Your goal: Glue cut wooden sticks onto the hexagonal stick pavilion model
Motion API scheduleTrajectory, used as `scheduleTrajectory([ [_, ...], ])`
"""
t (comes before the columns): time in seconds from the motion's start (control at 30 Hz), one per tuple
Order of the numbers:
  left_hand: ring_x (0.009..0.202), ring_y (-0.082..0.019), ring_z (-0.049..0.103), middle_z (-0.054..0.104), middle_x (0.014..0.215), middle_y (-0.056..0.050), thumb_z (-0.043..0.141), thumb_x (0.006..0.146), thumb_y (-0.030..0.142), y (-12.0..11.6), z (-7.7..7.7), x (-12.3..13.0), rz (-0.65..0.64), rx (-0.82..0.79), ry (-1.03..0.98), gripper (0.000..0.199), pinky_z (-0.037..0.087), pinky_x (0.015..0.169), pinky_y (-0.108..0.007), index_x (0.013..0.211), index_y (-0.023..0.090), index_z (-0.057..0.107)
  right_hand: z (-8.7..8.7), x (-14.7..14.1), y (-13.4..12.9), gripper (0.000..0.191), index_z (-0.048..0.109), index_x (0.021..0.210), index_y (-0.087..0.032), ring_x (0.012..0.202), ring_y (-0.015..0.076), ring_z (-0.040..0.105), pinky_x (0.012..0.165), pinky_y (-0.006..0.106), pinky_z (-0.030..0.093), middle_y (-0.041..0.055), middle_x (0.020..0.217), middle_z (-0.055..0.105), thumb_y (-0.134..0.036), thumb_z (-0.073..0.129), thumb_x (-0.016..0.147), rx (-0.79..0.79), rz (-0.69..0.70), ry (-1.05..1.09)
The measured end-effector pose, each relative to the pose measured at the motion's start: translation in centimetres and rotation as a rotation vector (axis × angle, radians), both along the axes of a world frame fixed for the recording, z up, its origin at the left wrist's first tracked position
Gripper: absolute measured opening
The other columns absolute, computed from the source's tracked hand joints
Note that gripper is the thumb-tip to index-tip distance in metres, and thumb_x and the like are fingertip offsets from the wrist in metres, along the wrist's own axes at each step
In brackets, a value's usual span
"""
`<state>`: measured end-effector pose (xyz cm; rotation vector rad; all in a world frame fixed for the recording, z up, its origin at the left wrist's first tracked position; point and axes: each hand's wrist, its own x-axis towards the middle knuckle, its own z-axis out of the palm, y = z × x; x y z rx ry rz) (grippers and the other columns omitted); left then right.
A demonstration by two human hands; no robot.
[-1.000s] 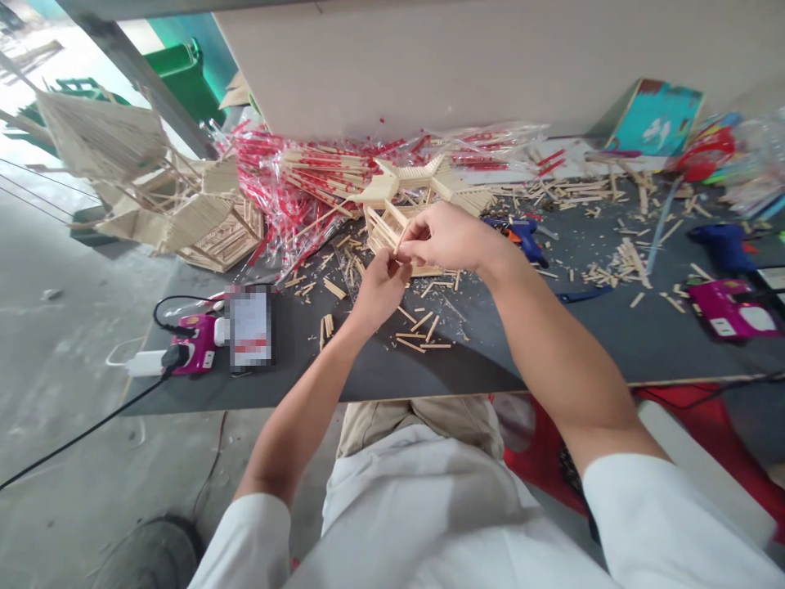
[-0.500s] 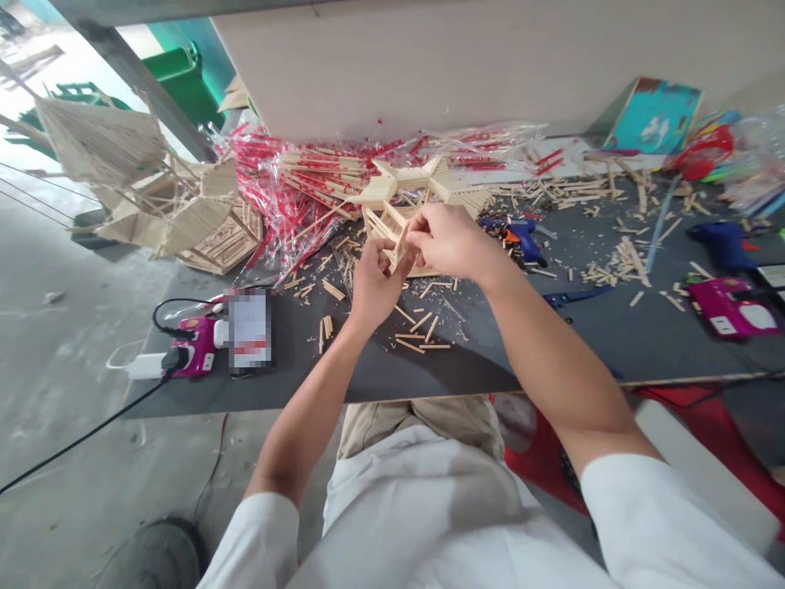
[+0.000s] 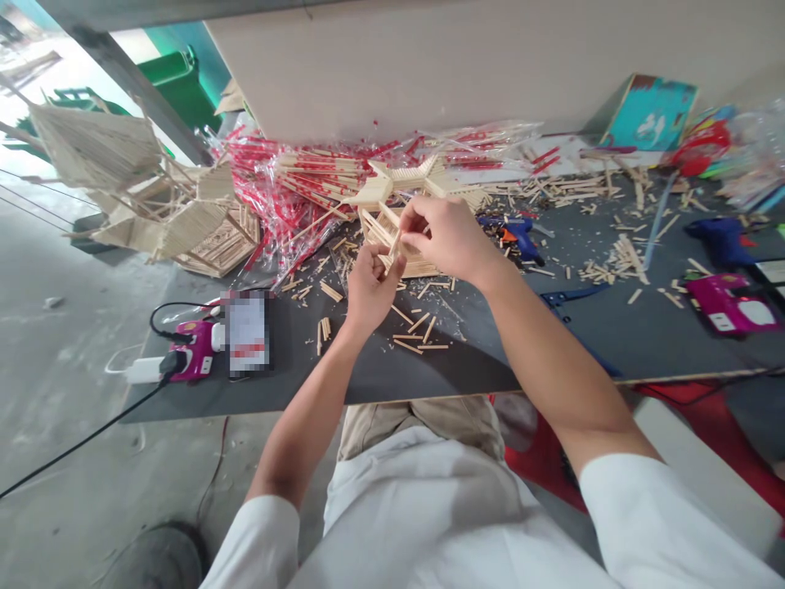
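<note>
At the middle of the table, a model built of thin wooden sticks (image 3: 371, 195) stands in front of me, with a pale ridged roof and an open stick frame below. My left hand (image 3: 373, 288) is closed at the near side of the frame, thumb and fingers pinching a wooden stick (image 3: 395, 245). From the right, my right hand (image 3: 446, 239) pinches at the same stick with thumb and forefinger. The fingertips nearly meet there and hide part of the frame. Short cut sticks (image 3: 420, 334) lie scattered just below my hands.
A larger stick model (image 3: 177, 217) stands at the left. Red-and-clear plastic packs of sticks (image 3: 307, 176) line the back. A blue glue gun (image 3: 521, 237), blue-handled pliers (image 3: 570, 298) and another glue gun (image 3: 717, 239) lie right. Purple power strips (image 3: 196, 350) and a phone-like device (image 3: 248, 335) rest left.
Both hands have shifted slightly left, still pinching at the stick. My right fingertips sit a little higher and closer over the left thumb. The model stays in place.
</note>
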<state>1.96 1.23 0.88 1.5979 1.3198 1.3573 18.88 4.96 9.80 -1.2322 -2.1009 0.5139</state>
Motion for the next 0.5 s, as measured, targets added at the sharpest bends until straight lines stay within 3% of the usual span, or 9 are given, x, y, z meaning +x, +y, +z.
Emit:
scheduleTrajectory([
  [0.2, 0.055, -0.01, 0.03, 0.025, 0.064, 0.011, 0.069, 0.098, 0.038, -0.4, 0.2, 0.2, 0.019, 0.005, 0.043, 0.023, 0.024, 0.058, -0.026, 0.106, 0.022, 0.055, -0.5, 0.3, 0.2, 0.015, 0.062, 0.087, -0.022, 0.077, 0.016, 0.064, 0.077, 0.034, 0.052, 0.0007, 0.085, 0.071, -0.008, 0.067, 0.087, 0.089, -0.009, -0.023],
  [0.33, 0.055, -0.009, 0.03, 0.025, 0.064, 0.011, 0.068, 0.096, 0.032, -1.1, 0.2, -0.4, 0.018, 0.009, 0.063, 0.019, 0.026, 0.058, -0.024, 0.107, 0.022, 0.056, -0.3, 1.5, -2.0, 0.008, 0.063, 0.09, -0.023, 0.075, 0.0156, 0.065, 0.076, 0.032, 0.053, 0.0008, 0.085, 0.071, -0.016, 0.066, 0.091, 0.087, -0.063, 0.049],
  [0.43, 0.054, -0.009, 0.028, 0.025, 0.062, 0.011, 0.066, 0.098, 0.029, -2.6, 1.4, -1.1, 0.006, 0.015, 0.113, 0.01, 0.025, 0.056, -0.023, 0.099, 0.022, 0.061, -0.6, 3.5, -4.7, 0.001, 0.065, 0.092, -0.023, 0.072, 0.0153, 0.066, 0.073, 0.031, 0.053, 0.0008, 0.084, 0.072, -0.022, 0.066, 0.092, 0.06, -0.092, 0.093],
  [0.5, 0.053, -0.008, 0.026, 0.024, 0.06, 0.01, 0.068, 0.097, 0.029, -4.3, 2.9, -1.4, -0.076, 0.012, 0.106, 0.01, 0.023, 0.054, -0.023, 0.095, 0.021, 0.064, -1.5, 5.2, -6.3, 0.001, 0.066, 0.092, -0.022, 0.07, 0.0146, 0.065, 0.07, 0.029, 0.051, 0.0003, 0.083, 0.072, -0.023, 0.066, 0.092, 0.014, -0.089, 0.081],
])
